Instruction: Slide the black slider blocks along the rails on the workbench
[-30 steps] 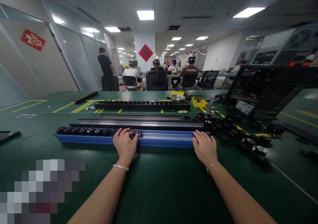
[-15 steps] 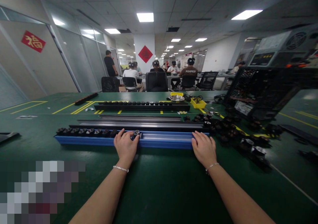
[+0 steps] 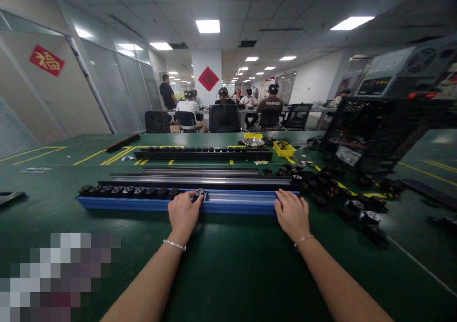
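A long blue rail [image 3: 235, 202] lies across the green table [image 3: 228, 265] in front of me. A row of several small black parts [image 3: 124, 191] fills its left half. My left hand [image 3: 183, 212] rests on the rail's middle, its fingers curled on the last black part [image 3: 198, 193] of the row. My right hand [image 3: 292, 213] lies flat on the rail's right end, fingers stretched out and holding nothing.
Grey and black rails [image 3: 200, 176] lie just behind the blue one, and another black rail with parts [image 3: 203, 153] farther back. Loose black parts [image 3: 335, 193] are heaped at the right, near a black mesh case [image 3: 374, 131]. A yellow bin [image 3: 284, 148] and metal bowl [image 3: 253, 141] stand beyond. People sit at a far table.
My left hand and the black part under its fingers have shifted slightly right along the rail. My right hand has stayed on the rail's end. A standing person in the background has walked right.
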Demonstrator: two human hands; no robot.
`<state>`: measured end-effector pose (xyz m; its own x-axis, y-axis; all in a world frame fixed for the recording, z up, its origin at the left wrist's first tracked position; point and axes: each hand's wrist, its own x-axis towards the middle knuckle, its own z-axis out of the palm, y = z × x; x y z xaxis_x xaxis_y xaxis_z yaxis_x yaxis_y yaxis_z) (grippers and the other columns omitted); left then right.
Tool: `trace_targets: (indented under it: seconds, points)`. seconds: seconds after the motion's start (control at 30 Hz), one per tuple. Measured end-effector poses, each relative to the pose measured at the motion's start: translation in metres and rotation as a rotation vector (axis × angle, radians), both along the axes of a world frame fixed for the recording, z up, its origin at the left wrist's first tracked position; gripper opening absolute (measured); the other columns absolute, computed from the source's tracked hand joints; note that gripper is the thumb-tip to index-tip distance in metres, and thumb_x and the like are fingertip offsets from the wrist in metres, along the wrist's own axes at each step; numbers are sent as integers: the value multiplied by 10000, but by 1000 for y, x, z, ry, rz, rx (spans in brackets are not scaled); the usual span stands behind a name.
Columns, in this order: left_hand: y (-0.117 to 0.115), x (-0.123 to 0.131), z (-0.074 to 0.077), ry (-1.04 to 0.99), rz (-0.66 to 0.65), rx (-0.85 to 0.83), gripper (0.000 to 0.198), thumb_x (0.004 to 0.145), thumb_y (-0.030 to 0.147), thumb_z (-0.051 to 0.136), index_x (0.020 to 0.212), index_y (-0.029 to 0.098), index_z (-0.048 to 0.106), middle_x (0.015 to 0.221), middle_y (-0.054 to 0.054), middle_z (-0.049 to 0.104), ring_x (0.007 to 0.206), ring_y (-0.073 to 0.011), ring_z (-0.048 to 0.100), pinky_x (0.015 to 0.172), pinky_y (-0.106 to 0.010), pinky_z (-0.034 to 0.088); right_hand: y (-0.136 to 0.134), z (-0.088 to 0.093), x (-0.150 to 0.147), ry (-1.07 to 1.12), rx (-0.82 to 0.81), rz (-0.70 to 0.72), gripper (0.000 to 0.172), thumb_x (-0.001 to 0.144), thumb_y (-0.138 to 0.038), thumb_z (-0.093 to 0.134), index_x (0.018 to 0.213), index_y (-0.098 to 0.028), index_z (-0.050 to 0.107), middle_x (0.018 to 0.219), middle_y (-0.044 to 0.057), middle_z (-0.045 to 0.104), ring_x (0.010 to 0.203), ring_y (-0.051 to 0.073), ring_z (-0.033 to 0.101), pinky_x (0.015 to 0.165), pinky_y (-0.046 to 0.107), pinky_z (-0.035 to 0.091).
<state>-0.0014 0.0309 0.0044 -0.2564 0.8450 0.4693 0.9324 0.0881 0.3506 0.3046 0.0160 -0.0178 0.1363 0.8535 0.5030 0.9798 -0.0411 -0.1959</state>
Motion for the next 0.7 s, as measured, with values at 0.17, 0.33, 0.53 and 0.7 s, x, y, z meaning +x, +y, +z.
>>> trace_targets:
  seconds: [0.17, 0.33, 0.53, 0.7]
  points:
    - [-1, 3, 1, -24, 9, -45, 339, 814, 459, 474, 976, 210, 637, 871, -60, 708, 898, -228, 629, 895, -384, 346, -1, 1, -1, -8, -8, -4, 438, 898, -341, 283, 1202, -207, 569, 1284, 45, 555, 1212, 219, 431, 1032, 464, 234]
    - [1, 3, -2, -80, -13, -27, 311, 809, 469, 478, 931, 234, 643, 845, -25, 720, 863, -200, 645, 1009, -403, 231, -2, 3, -2, -8, -17, -12, 439, 895, -337, 285, 1204, -212, 571, 1285, 44, 554, 1210, 219, 433, 1033, 466, 238]
    - [0, 5, 0, -81, -38, -25, 314, 804, 478, 481, 916, 237, 649, 806, -18, 719, 822, -193, 648, 1000, -384, 240, -2, 4, -2, 6, -36, -11, 453, 899, -344, 265, 1209, -205, 566, 1290, 42, 550, 1218, 218, 422, 1039, 467, 227]
    - [0, 9, 0, -49, -22, -16, 320, 801, 478, 491, 920, 231, 656, 786, -28, 715, 822, -203, 641, 948, -384, 281, -2, 4, -2, 14, -39, -5, 463, 901, -351, 253, 1210, -198, 564, 1292, 47, 548, 1221, 221, 417, 1041, 471, 218]
